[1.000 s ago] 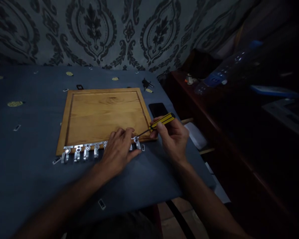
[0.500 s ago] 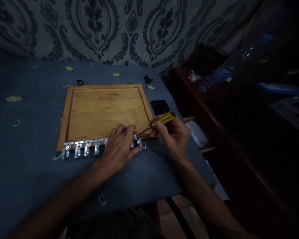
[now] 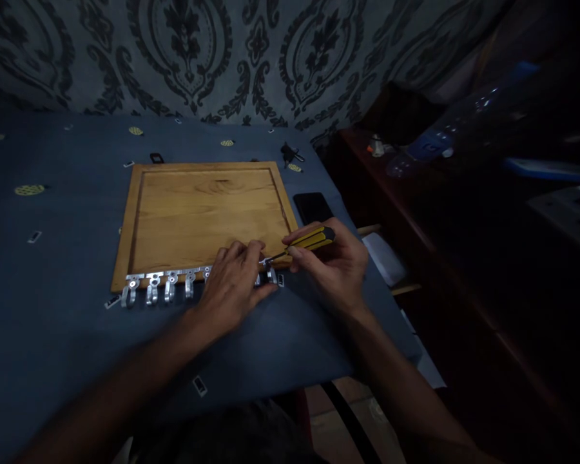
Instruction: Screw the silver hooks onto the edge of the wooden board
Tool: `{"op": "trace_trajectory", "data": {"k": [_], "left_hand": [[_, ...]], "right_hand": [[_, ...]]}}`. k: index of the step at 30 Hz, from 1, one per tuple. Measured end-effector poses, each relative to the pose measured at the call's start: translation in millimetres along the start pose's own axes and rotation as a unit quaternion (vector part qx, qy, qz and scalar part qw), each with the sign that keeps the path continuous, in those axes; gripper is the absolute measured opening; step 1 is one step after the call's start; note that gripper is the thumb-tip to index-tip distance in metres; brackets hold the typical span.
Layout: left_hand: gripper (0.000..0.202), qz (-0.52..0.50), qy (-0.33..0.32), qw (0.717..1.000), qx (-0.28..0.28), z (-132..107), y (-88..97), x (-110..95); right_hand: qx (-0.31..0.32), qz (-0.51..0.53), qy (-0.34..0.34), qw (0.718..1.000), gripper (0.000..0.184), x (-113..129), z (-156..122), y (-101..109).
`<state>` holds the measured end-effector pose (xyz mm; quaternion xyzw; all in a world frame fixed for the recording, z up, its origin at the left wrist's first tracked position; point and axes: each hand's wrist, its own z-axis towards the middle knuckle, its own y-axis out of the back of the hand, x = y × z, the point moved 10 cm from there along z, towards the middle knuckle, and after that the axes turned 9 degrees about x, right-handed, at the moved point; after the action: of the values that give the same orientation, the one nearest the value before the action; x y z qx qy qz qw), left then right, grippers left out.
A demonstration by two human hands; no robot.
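Note:
A framed wooden board lies flat on the blue cloth. Along its near edge runs a metal hook rail with several silver hooks. My left hand is closed over the rail's right half, fingers on the board and thumb along the near side, hiding some hooks. In my right hand is a yellow and black screwdriver, gripped by its handle with fingers and thumb. Its shaft slants down to the left, and the tip meets the rail near the last hook on the right; any screw there is too small to make out.
A black phone-like slab lies right of the board, with a small dark object behind it. The table's right edge drops beside a dark red shelf bearing a plastic bottle. A patterned wall closes the back.
The screwdriver handle has dropped slightly and tilted lower, and my right fingers have shifted along it. My left hand stays in place on the rail.

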<state>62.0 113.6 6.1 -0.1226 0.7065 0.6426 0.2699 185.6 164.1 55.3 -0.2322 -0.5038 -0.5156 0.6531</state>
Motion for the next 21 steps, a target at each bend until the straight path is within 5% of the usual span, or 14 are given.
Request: {"op": "trace_trajectory", "data": {"k": [8, 13, 21], "left_hand": [[0.050, -0.011, 0.004, 1.000, 0.011, 0.3, 1.8, -2.3], [0.047, -0.008, 0.014, 1.000, 0.027, 1.2, -0.8, -0.6], [0.050, -0.001, -0.004, 1.000, 0.003, 0.9, -0.1, -1.4]], "right_hand": [[0.064, 0.004, -0.026, 0.998, 0.027, -2.7, 3.4, -3.7], [0.043, -0.023, -0.022, 0.999, 0.017, 0.8, 4.8, -2.7], [-0.032, -0.071, 0.003, 0.997, 0.027, -5.8, -3.0, 0.1]]}}
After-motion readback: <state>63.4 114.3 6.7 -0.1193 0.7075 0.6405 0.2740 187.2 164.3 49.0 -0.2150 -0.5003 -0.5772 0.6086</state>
